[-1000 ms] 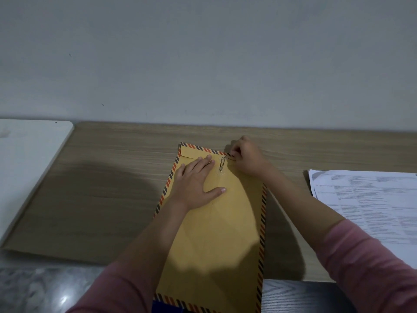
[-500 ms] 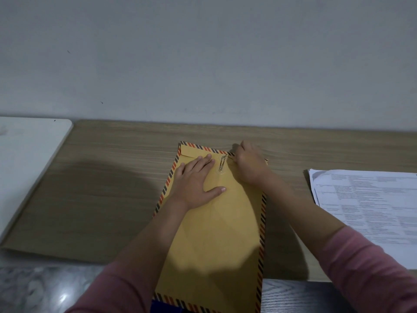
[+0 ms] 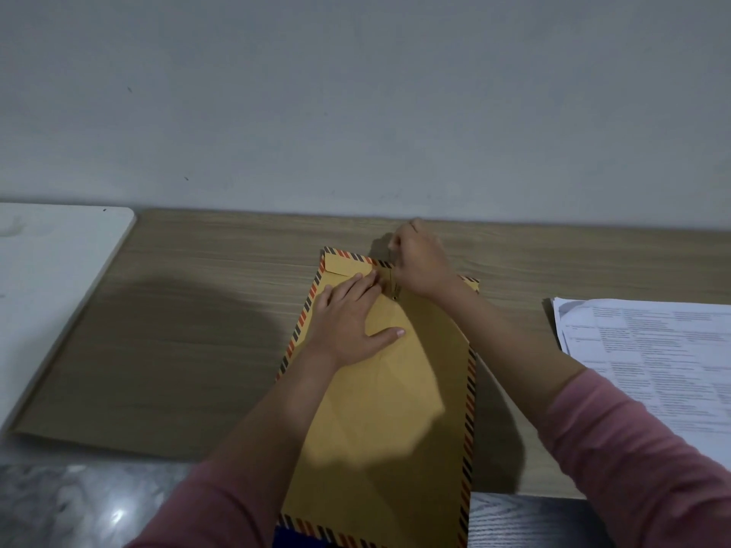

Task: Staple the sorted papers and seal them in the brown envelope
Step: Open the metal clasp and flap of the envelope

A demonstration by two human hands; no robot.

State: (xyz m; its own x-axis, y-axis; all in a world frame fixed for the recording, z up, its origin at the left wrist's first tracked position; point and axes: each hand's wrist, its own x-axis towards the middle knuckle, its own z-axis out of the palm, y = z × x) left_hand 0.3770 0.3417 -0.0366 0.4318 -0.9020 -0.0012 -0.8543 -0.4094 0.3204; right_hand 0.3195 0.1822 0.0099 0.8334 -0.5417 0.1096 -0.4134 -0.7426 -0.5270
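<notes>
**Hands on the brown envelope**

The brown envelope lies flat on the table. The left hand presses down on it, fingers spread flat and empty. The right hand sits at the envelope's top edge, curled tight. A small metal clip lies just under it. Printed papers lie well apart, past the right hand.

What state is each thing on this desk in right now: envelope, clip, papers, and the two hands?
Brown envelope: flat on the desk, flap folded down.
Paper clip: at the flap edge, mostly hidden by the right hand.
Left hand: open, palm pressed flat on the envelope.
Right hand: closed, fingers pinched at the flap's top edge.
Stack of printed papers: loose, lying flat to the right, outside the envelope.
</notes>
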